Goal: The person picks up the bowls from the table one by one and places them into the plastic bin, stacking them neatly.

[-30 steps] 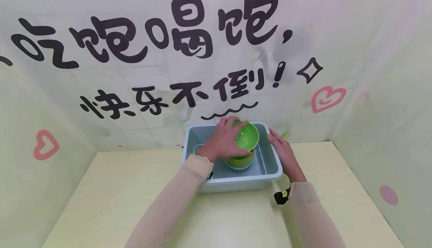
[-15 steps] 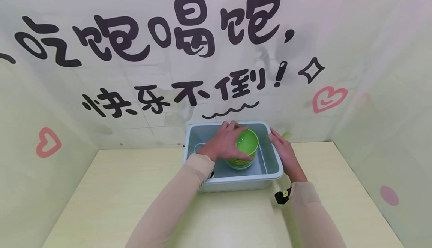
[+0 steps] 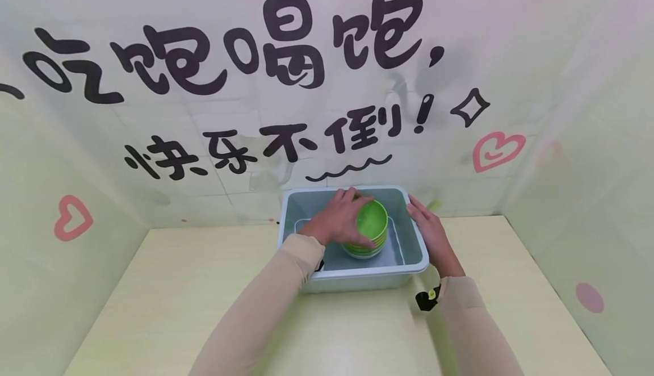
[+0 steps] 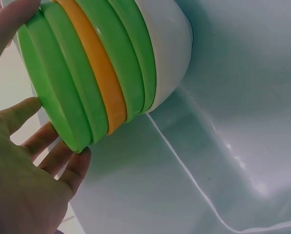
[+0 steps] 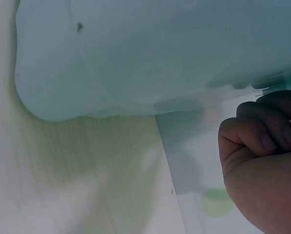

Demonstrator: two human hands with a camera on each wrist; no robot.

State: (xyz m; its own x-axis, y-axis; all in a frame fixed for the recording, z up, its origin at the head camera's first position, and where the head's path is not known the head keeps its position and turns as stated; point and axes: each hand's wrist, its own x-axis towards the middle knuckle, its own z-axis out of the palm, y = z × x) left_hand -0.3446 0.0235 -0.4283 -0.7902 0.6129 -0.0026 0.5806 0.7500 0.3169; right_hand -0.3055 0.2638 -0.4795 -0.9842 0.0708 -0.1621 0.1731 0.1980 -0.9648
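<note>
A light blue plastic bin (image 3: 357, 283) holds a stack of nested bowls toward its middle right. On top sits a green bowl (image 3: 374, 220), its inside facing up. Seen from the left wrist, the stack has several green bowls, an orange bowl (image 4: 100, 73) among them and a white bowl (image 4: 170, 53) at the bottom. My left hand (image 3: 337, 217) spans the top bowl's rim, thumb on one side and fingertips on the other. At the bin's right edge, my right hand (image 3: 430, 229) grips the rim with curled fingers; part of it is hidden behind the wall.
The bin stands on a pale wooden table (image 3: 168, 296), close to the back wall (image 3: 214, 115) with large black lettering. Side walls rise at left and right. Black wrist gear (image 3: 427, 299) hangs under the right sleeve.
My left hand has lowered the top green bowl from just above the stack down into it. The right hand and the bin stay nearly where they were.
</note>
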